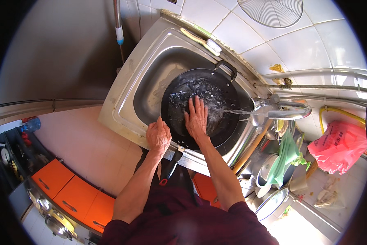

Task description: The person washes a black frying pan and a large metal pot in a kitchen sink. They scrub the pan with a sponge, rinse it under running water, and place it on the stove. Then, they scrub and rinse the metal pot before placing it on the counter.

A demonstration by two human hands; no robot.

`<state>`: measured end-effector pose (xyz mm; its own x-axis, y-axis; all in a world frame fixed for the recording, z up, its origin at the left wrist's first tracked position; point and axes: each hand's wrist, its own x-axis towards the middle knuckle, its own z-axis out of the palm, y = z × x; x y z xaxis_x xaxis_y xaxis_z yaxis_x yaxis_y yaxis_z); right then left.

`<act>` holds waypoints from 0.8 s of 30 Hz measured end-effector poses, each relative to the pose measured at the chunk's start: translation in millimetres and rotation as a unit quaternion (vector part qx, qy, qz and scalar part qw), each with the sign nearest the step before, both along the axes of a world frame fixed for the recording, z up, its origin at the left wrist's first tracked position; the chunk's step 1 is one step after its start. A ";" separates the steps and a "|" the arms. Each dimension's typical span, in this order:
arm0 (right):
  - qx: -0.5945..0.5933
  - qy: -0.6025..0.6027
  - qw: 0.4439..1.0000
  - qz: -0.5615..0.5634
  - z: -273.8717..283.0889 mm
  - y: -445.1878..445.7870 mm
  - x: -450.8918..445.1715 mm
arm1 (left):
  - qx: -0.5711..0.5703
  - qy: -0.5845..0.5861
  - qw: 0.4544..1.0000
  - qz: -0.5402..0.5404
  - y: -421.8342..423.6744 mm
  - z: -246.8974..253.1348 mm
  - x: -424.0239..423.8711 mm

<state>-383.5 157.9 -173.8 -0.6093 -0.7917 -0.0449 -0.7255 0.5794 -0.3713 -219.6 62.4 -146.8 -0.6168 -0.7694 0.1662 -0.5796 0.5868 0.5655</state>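
Note:
A black wok [229,92] sits tilted in the stainless steel sink [126,105]. It has a loop handle [228,68] at the far side and a long dark handle [172,167] reaching over the front edge. Water runs from the chrome faucet [289,113] into the wok, where it splashes and pools. My left hand [159,137] is closed at the wok's left rim and appears to grip it. Palm down inside the wok, my right hand [196,119] has its fingers extended and slightly apart in the water; its palm side is hidden.
A white-bristled brush [203,42] lies on the sink's back ledge. Right of the sink are a wooden handle [252,147], a green cloth [283,160], a glass lid [273,202] and a red plastic bag [339,147]. Orange cabinets [73,196] stand at lower left.

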 end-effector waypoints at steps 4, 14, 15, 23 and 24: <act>-0.149 0.090 0.965 -0.194 -10.4 18.0 -34.1 | -0.009 0.011 1.000 -0.001 -0.4 2.0 -1.8; -0.165 0.137 0.971 -0.102 -0.3 -97.1 -76.9 | -0.007 -0.038 0.999 -0.029 -2.0 3.2 -1.8; -0.176 0.075 0.980 -0.059 1.0 -106.9 -61.0 | -0.017 -0.046 0.998 -0.027 -1.9 3.8 -2.2; -0.030 -0.126 0.972 0.196 5.3 -12.8 8.4 | -0.023 -0.037 0.999 -0.013 -0.4 -2.0 -0.3; 0.010 -0.110 0.971 0.211 0.9 0.0 2.3 | -0.020 -0.043 0.999 -0.009 -0.3 -1.5 -0.7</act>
